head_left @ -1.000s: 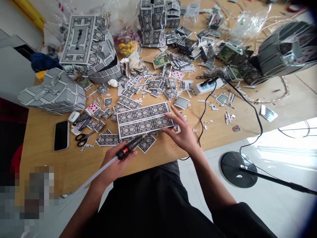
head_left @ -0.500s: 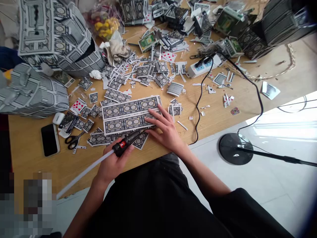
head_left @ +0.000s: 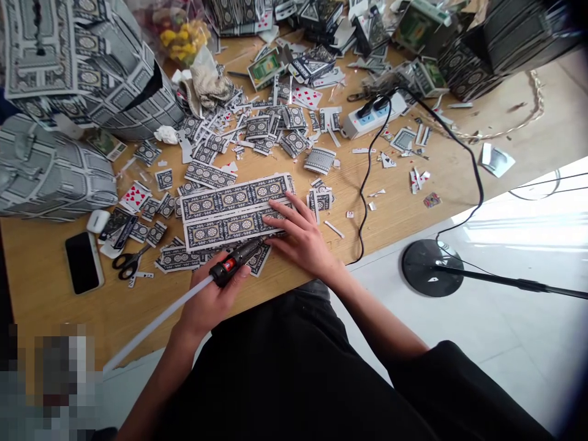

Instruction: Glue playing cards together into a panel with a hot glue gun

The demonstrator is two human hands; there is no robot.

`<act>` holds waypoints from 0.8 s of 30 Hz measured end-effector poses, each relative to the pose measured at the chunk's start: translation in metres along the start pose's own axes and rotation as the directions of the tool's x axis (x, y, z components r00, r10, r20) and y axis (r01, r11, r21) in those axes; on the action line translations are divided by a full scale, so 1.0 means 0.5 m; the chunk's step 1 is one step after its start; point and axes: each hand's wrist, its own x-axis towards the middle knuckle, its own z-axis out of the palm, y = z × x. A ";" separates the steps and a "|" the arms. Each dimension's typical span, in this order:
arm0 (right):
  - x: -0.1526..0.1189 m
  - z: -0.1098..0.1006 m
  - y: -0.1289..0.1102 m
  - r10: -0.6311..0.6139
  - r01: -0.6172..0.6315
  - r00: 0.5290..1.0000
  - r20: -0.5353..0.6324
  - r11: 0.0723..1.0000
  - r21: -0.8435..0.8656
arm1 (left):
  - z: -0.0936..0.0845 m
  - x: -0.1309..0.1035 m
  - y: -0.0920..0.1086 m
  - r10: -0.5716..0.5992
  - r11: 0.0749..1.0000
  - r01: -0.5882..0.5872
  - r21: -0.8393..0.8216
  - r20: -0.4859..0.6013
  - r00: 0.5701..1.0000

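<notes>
My left hand (head_left: 214, 300) is wrapped round a black glue gun (head_left: 234, 262) with a long white glue stick (head_left: 158, 321) coming out of its back end. The gun's tip lies at the lower edge of a panel of joined patterned playing cards (head_left: 236, 211), close to my right fingertips. My right hand (head_left: 303, 239) rests with spread fingers on the right end of that panel. More card strips (head_left: 179, 258) lie partly under the panel and the gun. Black scissors (head_left: 128, 263) and a phone (head_left: 84, 262) are to the left.
Woven card bags (head_left: 50, 165) stand at the left, and another (head_left: 519, 49) at the back right. Folded cards and scraps cover the table's middle. A power strip (head_left: 374, 116) trails a black cable (head_left: 366, 184) to the front edge. A round black stand base (head_left: 432, 269) is on the floor.
The view has shifted slightly, so the table items appear further left. Both hands keep nearly the same pose, on the gun and on the panel.
</notes>
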 end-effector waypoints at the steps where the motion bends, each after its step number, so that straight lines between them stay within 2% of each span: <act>1: 0.000 -0.001 0.000 0.001 -0.001 1.000 0.004 1.000 -0.001 | 0.000 0.001 0.000 -0.003 1.000 0.003 -0.003 0.002 1.000; 8: 0.000 -0.002 -0.002 -0.020 0.020 1.000 -0.014 1.000 -0.005 | 0.000 0.003 0.003 -0.002 1.000 0.002 -0.016 0.011 1.000; 19: 0.000 -0.004 -0.005 0.018 -0.019 1.000 0.018 1.000 0.008 | 0.004 0.008 0.004 0.026 1.000 -0.026 -0.015 -0.010 1.000; 24: -0.001 -0.002 -0.005 -0.005 0.005 1.000 -0.008 1.000 0.001 | 0.004 0.010 0.006 0.033 0.999 -0.033 -0.012 -0.007 0.999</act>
